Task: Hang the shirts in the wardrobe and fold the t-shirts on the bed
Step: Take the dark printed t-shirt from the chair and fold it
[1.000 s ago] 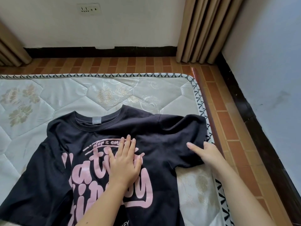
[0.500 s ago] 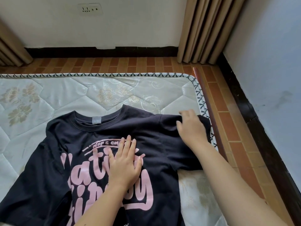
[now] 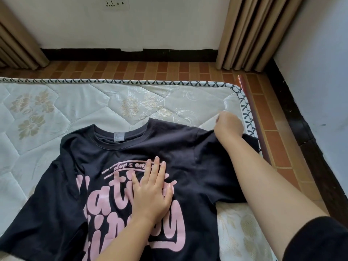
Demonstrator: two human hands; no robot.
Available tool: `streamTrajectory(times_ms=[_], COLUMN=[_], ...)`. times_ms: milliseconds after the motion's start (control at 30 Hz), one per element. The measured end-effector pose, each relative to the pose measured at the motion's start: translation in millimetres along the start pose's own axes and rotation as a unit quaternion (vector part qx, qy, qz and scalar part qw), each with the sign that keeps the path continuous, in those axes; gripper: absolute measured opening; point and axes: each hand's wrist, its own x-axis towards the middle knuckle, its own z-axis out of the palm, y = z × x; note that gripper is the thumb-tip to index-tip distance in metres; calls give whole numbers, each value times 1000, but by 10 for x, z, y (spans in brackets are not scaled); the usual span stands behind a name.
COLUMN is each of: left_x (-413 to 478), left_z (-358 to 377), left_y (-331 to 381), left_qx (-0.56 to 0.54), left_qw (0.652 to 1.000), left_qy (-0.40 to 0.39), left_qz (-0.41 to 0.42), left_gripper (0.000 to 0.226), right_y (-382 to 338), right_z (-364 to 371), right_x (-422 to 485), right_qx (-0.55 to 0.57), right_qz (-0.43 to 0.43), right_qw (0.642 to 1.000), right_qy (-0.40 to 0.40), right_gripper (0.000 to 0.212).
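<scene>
Pressed the left hand [image 3: 150, 193] flat, palm down, on the chest of the black t-shirt [image 3: 197, 153], with fingers straight and close together, thumb spread to the right, forearm coming up from the bottom edge of the view. Grasped nothing with it; only bore down on the pink print [image 3: 98, 204]. Held the right arm stretched forward over the shirt's sleeve, with the right hand [image 3: 228, 127] clenched on the cloth at the top edge of that sleeve, back of the hand toward the camera, fingertips tucked out of sight, fabric drawn up into the grip at the shoulder. Wore a black sleeve [image 3: 320, 240] on the right upper arm, at the lower right corner. Had the t-shirt spread front up on the quilted, flowered bed [image 3: 75, 110], collar toward the far side, the gripped sleeve close to the bed's right edge. Could read only scraps of the pink lettering: a small script line in a curved band, roughly "dop s en", cut off by the fingers, and below it large letters "ati", then a second row ending in "y", half hidden under hand and wrist. Found a grey tag [image 3: 119, 136] inside the collar, its print too small to read. Saw beyond the bed a brick-pattern floor [image 3: 150, 70], a white wall [image 3: 169, 25] with a socket [image 3: 114, 3], and beige curtains [image 3: 250, 31] at both sides.
</scene>
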Motion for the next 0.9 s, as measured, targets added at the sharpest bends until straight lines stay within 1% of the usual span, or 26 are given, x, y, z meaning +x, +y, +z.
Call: streamTrajectory(times_ms=[33, 100, 167, 233, 300, 367, 433, 533, 600, 700, 733, 767, 800, 867, 900], left_x=[1, 13, 19, 12, 10, 9, -1, -1, 5, 0, 4, 14, 25, 38, 40], left_z=[-6, -22, -35, -37, -28, -10, 0, -4, -8, -24, -31, -36, -36, -38, -37], left_y=[1, 4, 12, 16, 5, -1, -2, -12, -8, -9, -10, -13, -12, -13, -16], left_qx=[0, 0, 4, 4, 1, 0, 0, -2, -2, -6, -7, -9, -13, -19, -17], left_qw=[1000, 1000, 1000, 1000, 1000, 1000, 1000, 1000, 1000, 1000, 1000, 1000, 1000, 1000, 1000], left_qy=[0, -4, -4, -5, -7, -7, -5, -2, -6, -13, -13, -12, -11, -12, -16], left_qz=[1, 2, 0, -2, -5, -2, 5, 5, 4, 3, 2, 2, 4, 8, 9], left_gripper=[60, 59, 59, 59, 59, 59, 60, 60, 60, 60, 60, 59, 58, 56, 57], right_y=[-28, -195, -448, -679, -810, -853, -869, -939, -969, -946, -951, -972, -997, -990, -932], right_z=[15, 70, 150, 262, 387, 450, 459, 435, 431, 494, 532, 606, 664, 789, 861], right_x=[-5, -53, -120, -187, -228, -227, -188, -138, -138, -238, -354, -478, -622, -889, -975], right_qx=[7, 60, 102, 89, 57, 21, 6, 57, 101, 137, 128, 105, 83, 4, -13], right_qz=[-6, -64, -127, -140, -129, -109, -108, -128, -117, -81, -98, -142, -191, -275, -298], right_qw=[1000, 996, 984, 979, 981, 987, 989, 989, 988, 987, 987, 983, 977, 961, 953], right_qy=[-1, -21, -71, -119, -131, -119, -101, -55, -17, -16, 7, 50, 45, -7, -48], right_gripper=[28, 28, 33, 40, 36, 30, 28, 24, 24, 26, 25, 28, 38, 57, 62])
